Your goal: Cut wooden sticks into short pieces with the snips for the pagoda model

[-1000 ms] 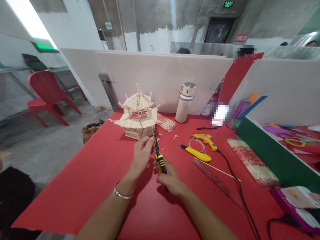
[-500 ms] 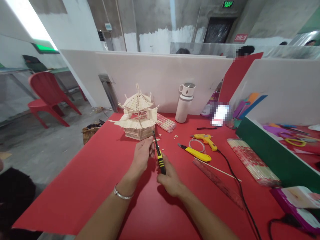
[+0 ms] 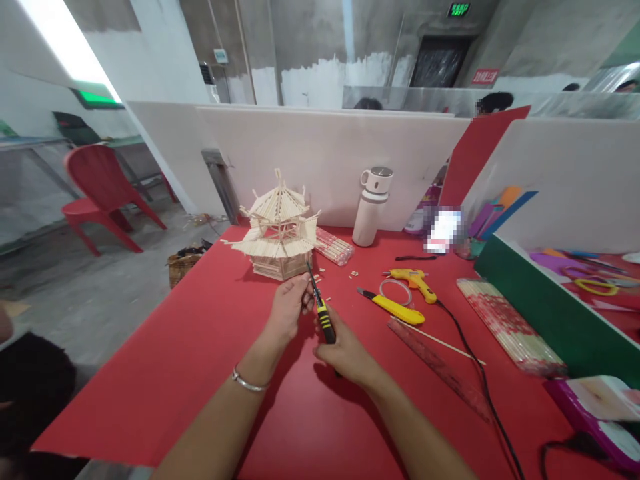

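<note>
My right hand (image 3: 345, 350) is wrapped round a pair of pliers (image 3: 325, 321) with black and yellow handles. Their slim dark jaws point up and away, just right of my left fingertips. My left hand (image 3: 290, 303) is closed in a pinch beside the jaws; whatever lies between its fingers is too small or hidden to make out. Right behind both hands stands a two-tiered pavilion model (image 3: 283, 230) of thin pale wooden sticks. Small cut bits of stick (image 3: 354, 274) lie on the red tabletop (image 3: 200, 360) near the jaws.
To the right lie a yellow utility knife (image 3: 400, 309), a yellow glue gun (image 3: 413, 280) with a trailing black cord, a red ruler (image 3: 440, 370) and a packet of sticks (image 3: 510, 327). A white bottle (image 3: 371, 210) stands at the back before a white partition (image 3: 280, 140).
The whole view has shifted slightly to the right and down. A dark handle end now shows beneath my right hand. Otherwise both hands keep nearly the same place before the model.
</note>
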Available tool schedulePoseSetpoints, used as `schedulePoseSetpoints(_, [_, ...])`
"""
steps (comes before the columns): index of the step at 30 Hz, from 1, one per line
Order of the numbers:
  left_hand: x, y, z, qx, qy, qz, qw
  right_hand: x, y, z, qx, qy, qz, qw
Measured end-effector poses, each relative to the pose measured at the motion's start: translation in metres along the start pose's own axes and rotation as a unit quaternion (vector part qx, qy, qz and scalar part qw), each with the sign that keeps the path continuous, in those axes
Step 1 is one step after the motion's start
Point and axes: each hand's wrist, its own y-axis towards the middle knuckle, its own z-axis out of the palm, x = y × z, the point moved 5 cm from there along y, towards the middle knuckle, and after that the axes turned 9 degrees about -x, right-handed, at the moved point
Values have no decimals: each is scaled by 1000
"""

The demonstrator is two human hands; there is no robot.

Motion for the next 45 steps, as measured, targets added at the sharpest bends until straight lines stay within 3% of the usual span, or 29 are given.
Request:
schedulePoseSetpoints(5, [-1, 3, -4, 6, 13, -13, 1000, 8, -3, -3, 10, -15, 2, 1000])
schedulePoseSetpoints(14, [-5, -2, 1, -6, 3, 15, 1000, 0, -4, -13, 48, 45, 87, 994])
schedulePoseSetpoints(22, [-6, -3, 2, -7, 10, 19, 1000, 9, -7, -10, 40, -22, 44, 998])
schedulePoseSetpoints(28, [-4, -4, 5, -6, 1, 9, 1000, -3, 0, -12, 20, -85, 4, 996])
schedulePoseSetpoints(45, [-1, -6, 6, -25, -6, -15, 1000, -12, 7, -15, 47, -26, 46, 997])
